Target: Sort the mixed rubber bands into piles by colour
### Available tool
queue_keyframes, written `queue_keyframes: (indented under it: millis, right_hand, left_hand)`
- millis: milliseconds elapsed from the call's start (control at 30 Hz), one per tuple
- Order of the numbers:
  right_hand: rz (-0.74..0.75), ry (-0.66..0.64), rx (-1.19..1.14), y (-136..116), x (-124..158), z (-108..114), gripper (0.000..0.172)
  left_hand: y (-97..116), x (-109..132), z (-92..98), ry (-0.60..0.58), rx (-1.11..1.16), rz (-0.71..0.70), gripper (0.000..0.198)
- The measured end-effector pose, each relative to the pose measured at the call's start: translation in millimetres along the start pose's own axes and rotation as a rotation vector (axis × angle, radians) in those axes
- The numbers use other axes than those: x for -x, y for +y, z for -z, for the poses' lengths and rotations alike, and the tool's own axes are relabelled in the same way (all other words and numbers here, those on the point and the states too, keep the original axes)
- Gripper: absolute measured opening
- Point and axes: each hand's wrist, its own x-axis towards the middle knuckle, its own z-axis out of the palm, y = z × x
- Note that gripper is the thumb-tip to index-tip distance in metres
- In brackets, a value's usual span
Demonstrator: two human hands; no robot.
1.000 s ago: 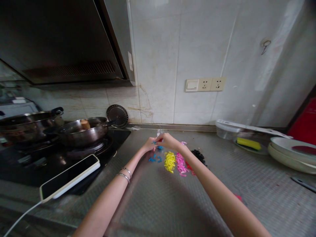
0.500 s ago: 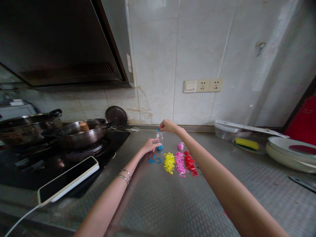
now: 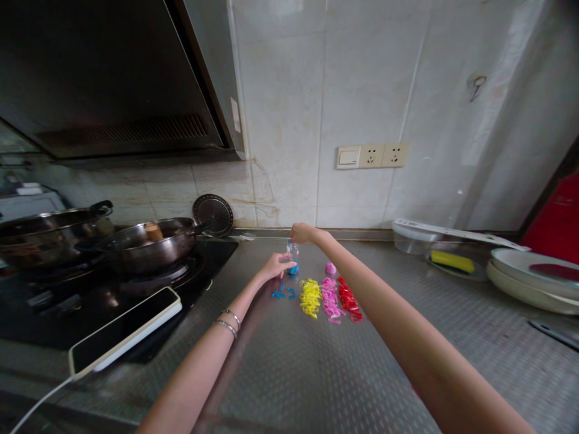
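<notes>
My left hand (image 3: 274, 266) is closed on a small clear container (image 3: 293, 267) with blue pieces at its bottom, standing on the metal counter. Just above its mouth is my right hand (image 3: 302, 233), fingers pinched and pointing down; what they hold is too small to make out. A few loose blue pieces (image 3: 283, 293) lie in front of the left hand. To their right are a yellow pile (image 3: 310, 298), a pink pile (image 3: 331, 299) and a red pile (image 3: 348, 298) of small strips. A pink object (image 3: 330, 267) stands behind the pink pile.
On the left, a phone (image 3: 125, 333) with a white cable lies by the stove, which bears two pans (image 3: 149, 250). Over at the right are a plastic tub (image 3: 409, 241), a yellow sponge (image 3: 452, 261) and stacked bowls (image 3: 534, 283). A tiled wall rises behind.
My right hand has dipped slightly toward the container's mouth, and its arm has shifted a little, covering more of the pink object. My left hand has stayed in place.
</notes>
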Motion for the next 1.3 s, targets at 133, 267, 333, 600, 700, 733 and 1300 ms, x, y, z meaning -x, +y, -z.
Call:
queue_keyframes:
  millis: [133,267,333,600,700,733,1300]
  right_hand:
    - [-0.007,0.020,-0.081,-0.4,7.1,2.3,0.024]
    - [0.029,0.040,-0.186,4.3,12.2,4.7,0.023]
    - [0.066,0.079,-0.264,8.4,14.5,4.7,0.023]
    - [-0.010,0.356,-0.576,14.6,29.2,-33.7,0.065]
    - [-0.070,0.368,-0.677,11.8,31.9,-56.9,0.077]
    - [-0.082,0.357,-0.696,11.1,32.3,-63.3,0.077]
    - [-0.083,0.395,-0.772,19.0,28.1,-100.9,0.059]
  left_hand:
    - [0.8,0.5,-0.2,0.000,-0.003,0.009,0.042]
    - [2.4,1.2,-0.4,0.002,0.003,0.029,0.042]
    - [3.6,1.5,-0.4,-0.005,0.003,0.036,0.042]
    - [3.7,0.9,-1.2,0.021,0.010,0.044,0.043]
    - [1.5,0.2,-1.4,0.022,0.029,0.034,0.042]
    - [1.0,0.1,-1.3,0.015,0.034,0.030,0.043]
    - [15.0,2.3,2.2,0.011,-0.093,0.045,0.045]
